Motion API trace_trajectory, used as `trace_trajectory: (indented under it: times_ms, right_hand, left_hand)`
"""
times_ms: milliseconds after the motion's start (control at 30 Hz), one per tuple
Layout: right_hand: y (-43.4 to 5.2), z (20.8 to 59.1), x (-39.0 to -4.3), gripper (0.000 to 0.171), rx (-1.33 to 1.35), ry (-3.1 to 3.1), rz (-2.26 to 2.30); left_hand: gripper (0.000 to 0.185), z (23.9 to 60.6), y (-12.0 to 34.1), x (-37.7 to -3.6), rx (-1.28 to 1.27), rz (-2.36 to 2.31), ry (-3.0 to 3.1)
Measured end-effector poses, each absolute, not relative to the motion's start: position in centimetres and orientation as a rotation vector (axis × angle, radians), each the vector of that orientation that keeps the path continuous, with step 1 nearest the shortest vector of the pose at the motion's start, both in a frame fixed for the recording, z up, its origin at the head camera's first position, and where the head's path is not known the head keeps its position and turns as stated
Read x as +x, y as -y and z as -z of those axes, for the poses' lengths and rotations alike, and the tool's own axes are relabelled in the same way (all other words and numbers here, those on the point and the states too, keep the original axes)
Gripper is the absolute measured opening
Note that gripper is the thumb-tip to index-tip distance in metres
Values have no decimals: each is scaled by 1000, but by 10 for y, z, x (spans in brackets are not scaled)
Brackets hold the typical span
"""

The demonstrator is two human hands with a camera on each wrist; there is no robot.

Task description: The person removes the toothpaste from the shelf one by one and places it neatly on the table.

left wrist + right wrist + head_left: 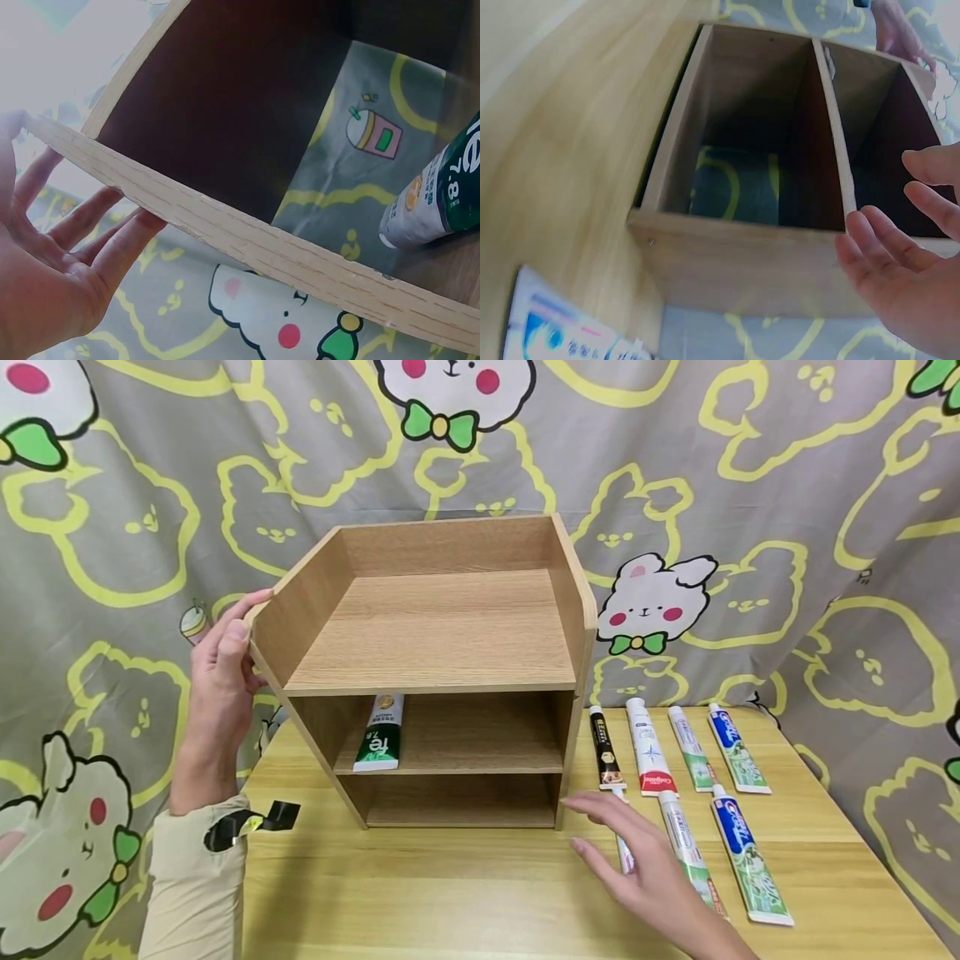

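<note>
A wooden shelf unit point(435, 668) is stood on the wooden table point(450, 893), near its back left, in front of a rabbit-print curtain point(787, 527). Its upper left side panel is touched by the left hand point(225, 668), whose fingers are held straight against the wood's edge. A green toothpaste tube point(380, 735) is seen lying on the middle shelf, at its left side. The right hand point(637, 860) is held open and relaxed, low over the table just right of the unit, above a partly hidden tube point(622, 847). Further tubes, six in all, are laid in rows point(738, 747) beside it.
</note>
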State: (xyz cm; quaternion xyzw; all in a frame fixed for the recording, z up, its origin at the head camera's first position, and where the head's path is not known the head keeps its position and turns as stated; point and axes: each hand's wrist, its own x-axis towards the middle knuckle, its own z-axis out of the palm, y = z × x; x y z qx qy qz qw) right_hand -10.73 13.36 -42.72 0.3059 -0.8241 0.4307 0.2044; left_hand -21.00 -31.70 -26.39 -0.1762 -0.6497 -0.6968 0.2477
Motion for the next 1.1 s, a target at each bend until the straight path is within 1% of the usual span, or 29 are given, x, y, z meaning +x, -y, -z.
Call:
trace_trajectory:
  times_ms: [367, 833, 1100]
  right_hand:
    - [-97, 418, -118, 51, 966, 2163, -1289]
    - [-59, 405, -137, 39, 989, 2159, -1316]
    - [-38, 397, -146, 42, 990, 2210, -1342]
  left_hand:
    - [47, 264, 316, -210, -480, 1895, 1769]
    - [46, 265, 318, -213, -490, 1900, 1766]
    - [47, 265, 317, -213, -497, 1901, 1758]
